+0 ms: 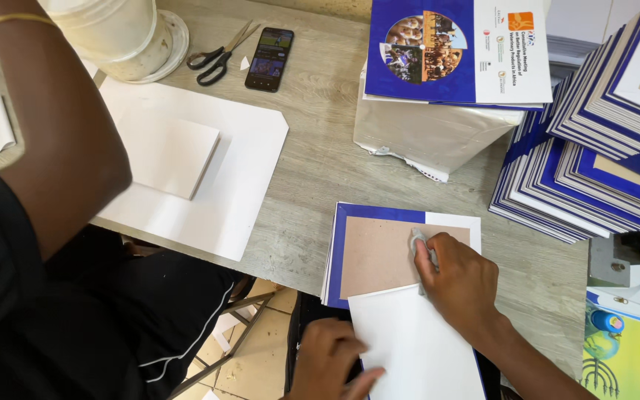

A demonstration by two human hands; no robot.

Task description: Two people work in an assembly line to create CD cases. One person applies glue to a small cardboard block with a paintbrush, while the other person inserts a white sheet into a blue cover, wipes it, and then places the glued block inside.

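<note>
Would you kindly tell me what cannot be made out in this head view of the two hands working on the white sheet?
- The small grey thing under the right hand: mostly covered by its fingers.
- The left hand: cut off by the bottom edge.
- The white sheet: its lower end leaves the frame.
- The brown board: its near edge lies under the sheet.
- The phone screen: too small.

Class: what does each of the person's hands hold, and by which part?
Right hand pinches a small pale wad by its end; left hand holds the white sheet at its left edge.
</note>
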